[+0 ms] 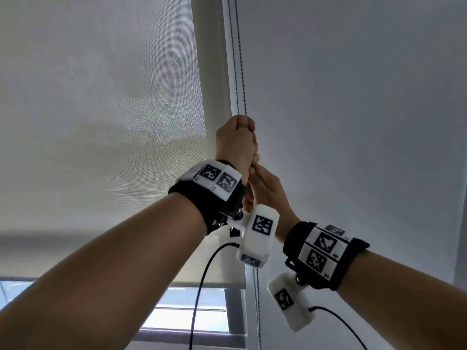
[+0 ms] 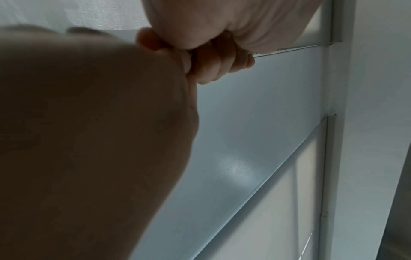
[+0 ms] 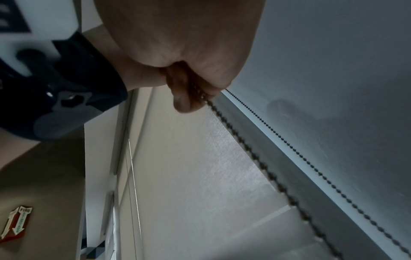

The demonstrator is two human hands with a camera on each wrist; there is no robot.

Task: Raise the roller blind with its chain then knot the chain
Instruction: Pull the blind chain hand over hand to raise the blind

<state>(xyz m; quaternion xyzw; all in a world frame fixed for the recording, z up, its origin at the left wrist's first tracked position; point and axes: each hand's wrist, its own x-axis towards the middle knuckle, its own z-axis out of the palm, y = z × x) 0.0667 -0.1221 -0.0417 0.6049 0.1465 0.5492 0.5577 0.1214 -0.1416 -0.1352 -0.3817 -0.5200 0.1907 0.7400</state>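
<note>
The dark bead chain (image 1: 238,59) hangs in two strands along the right edge of the pale mesh roller blind (image 1: 101,109). My left hand (image 1: 243,127) is raised and grips the chain in a fist. Just under it my right hand (image 1: 255,168) grips the chain too, and more chain (image 1: 256,299) hangs below both hands. The right wrist view shows the right hand (image 3: 195,95) pinching the thicker-looking strand (image 3: 266,168), while a second strand (image 3: 311,167) runs free beside it. In the left wrist view, curled fingers (image 2: 213,61) close over the chain (image 2: 300,48).
The blind's bottom bar (image 1: 209,285) hangs a little above the window sill, with bright window glass (image 1: 192,314) below it. A plain white wall (image 1: 353,122) lies to the right of the chain. Black cables (image 1: 202,286) trail from the wrist cameras.
</note>
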